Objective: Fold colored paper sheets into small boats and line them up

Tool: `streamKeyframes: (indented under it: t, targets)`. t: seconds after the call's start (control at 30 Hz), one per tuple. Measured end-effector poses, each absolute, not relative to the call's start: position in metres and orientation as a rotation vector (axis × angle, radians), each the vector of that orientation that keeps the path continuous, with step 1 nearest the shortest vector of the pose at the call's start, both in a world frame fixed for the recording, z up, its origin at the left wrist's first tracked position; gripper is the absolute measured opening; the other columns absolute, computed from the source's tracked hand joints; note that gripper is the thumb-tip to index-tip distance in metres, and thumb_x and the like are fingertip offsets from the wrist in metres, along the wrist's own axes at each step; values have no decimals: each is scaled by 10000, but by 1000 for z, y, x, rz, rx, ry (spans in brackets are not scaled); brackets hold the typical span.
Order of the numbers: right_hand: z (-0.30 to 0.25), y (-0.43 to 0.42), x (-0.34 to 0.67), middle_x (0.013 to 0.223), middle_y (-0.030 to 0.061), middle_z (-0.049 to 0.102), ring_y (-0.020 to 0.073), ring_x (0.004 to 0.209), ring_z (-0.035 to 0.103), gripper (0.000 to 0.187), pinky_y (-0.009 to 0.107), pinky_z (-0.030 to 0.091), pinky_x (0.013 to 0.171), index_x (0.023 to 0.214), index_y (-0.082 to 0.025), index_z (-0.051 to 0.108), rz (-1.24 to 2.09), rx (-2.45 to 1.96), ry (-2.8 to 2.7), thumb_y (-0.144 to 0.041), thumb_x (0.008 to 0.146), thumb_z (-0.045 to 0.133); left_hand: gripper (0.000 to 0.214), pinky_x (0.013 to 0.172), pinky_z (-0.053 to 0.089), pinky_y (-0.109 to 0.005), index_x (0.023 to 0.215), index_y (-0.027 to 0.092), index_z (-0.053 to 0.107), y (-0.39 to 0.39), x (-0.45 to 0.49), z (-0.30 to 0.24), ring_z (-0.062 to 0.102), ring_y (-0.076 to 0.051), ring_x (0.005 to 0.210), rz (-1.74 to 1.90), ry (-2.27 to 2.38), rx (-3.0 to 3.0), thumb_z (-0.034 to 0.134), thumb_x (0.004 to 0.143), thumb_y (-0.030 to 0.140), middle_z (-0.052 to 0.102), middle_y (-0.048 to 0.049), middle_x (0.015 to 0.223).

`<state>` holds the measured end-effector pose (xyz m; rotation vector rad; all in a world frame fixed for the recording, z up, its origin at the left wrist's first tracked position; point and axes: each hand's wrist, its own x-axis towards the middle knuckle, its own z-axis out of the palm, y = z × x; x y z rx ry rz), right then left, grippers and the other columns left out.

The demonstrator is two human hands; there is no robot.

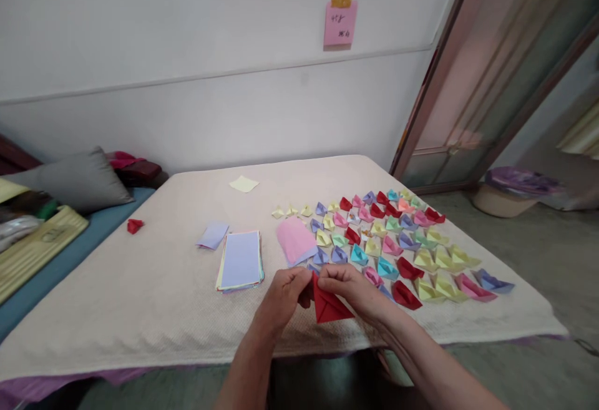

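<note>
A folded red paper piece (327,307) is held between both my hands over the near edge of the table (140,310). My left hand (283,294) pinches its left corner with closed fingers. My right hand (353,288) grips its top right side, fingers curled. Just beyond the hands lie several folded paper boats (397,241) in red, pink, yellow, blue, green and purple, set out in rows on the cream cloth. A stack of coloured paper sheets (241,260) with a lilac top sheet lies to the left of my hands.
A pink sheet (296,239), a loose lilac sheet (213,234), a yellow sheet (243,183) and a small red scrap (135,225) lie on the cloth. A grey pillow (79,179) rests at left. A pink note (340,22) hangs on the wall. A glass door (491,73) stands at right.
</note>
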<state>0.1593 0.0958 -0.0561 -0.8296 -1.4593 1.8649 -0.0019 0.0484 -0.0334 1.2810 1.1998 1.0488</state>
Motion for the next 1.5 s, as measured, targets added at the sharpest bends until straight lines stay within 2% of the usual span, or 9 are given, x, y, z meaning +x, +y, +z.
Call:
streamKeyframes:
  t: [0.17,0.33,0.63,0.83,0.93,1.1,1.27,1.43,1.5]
  targets:
    - [-54,96,160,545,-42,490,76,498,375,263,213,251,493,643,-144,594,1803,-857,-1517,-374,751,663,256,524,305,-233,605,161,545,53,-2,-40,404,-105,524,1096,1204,1250,586,760,360,453,35,525]
    - [-51,98,161,660,-9,613,114,602,499,154,232,336,565,767,-157,670,1790,-812,-1495,-287,694,709,275,503,284,-218,583,163,513,58,-8,-44,369,-87,497,1376,1279,1020,591,753,364,435,49,508]
    - [-50,101,161,543,-17,573,113,535,475,155,247,339,549,634,-162,650,1561,-910,-1495,-296,705,683,158,485,270,-203,714,158,577,62,-13,-45,378,-62,469,1543,1219,834,677,697,279,459,69,509]
    - [-48,99,163,519,-23,543,119,507,434,129,252,314,516,624,-182,676,1346,-948,-1501,-279,710,676,173,481,297,-193,732,157,589,60,-11,-42,416,-61,469,1547,1116,761,648,740,319,495,54,509]
    - [-49,97,164,558,-3,585,149,556,487,113,266,339,547,642,-207,696,1129,-966,-1602,-253,738,658,172,491,330,-184,778,167,585,60,-10,-41,464,-67,487,1549,1115,747,656,737,318,539,46,536]
    - [-52,94,164,647,21,647,185,655,554,104,294,373,641,721,-239,722,807,-986,-1751,-215,776,637,197,604,433,-211,822,163,601,60,-8,-41,564,-100,626,1566,1209,828,623,771,352,614,7,686]
    - [-52,94,164,668,25,656,202,690,568,111,315,388,680,766,-256,719,721,-978,-1796,-218,800,620,232,678,467,-244,874,150,612,61,-8,-44,585,-115,665,1542,1259,953,544,831,367,640,-18,718]
    - [-54,96,167,774,39,689,202,727,600,166,310,422,691,880,-263,723,752,-938,-1812,-217,836,569,323,677,488,-259,1075,180,576,62,-13,-40,621,-133,684,1547,1264,1027,605,778,302,651,-5,747]
    - [-55,98,168,775,35,697,199,724,612,159,304,436,686,874,-259,724,769,-935,-1803,-221,830,577,304,656,488,-253,1031,172,604,61,-16,-38,625,-137,671,1531,1310,1092,630,747,278,652,-7,734]
